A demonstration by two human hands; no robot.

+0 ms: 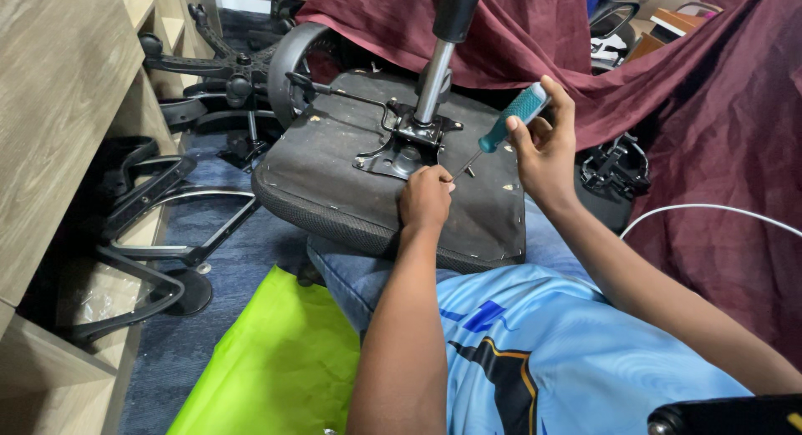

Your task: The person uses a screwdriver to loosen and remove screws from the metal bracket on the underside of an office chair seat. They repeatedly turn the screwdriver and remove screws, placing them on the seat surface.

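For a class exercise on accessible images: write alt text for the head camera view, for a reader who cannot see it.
A person's right hand holds a teal-handled screwdriver, its tip at a screw on the black metal mounting plate of an upturned black office chair seat resting on their lap. The left hand steadies the tip. Maroon cloth drapes behind.

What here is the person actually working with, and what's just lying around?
In use: screwdriver in right hand; left hand at its tip; upturned chair seat; metal plate.
Lying about: chair bases; maroon cloth; green sheet; white cable.
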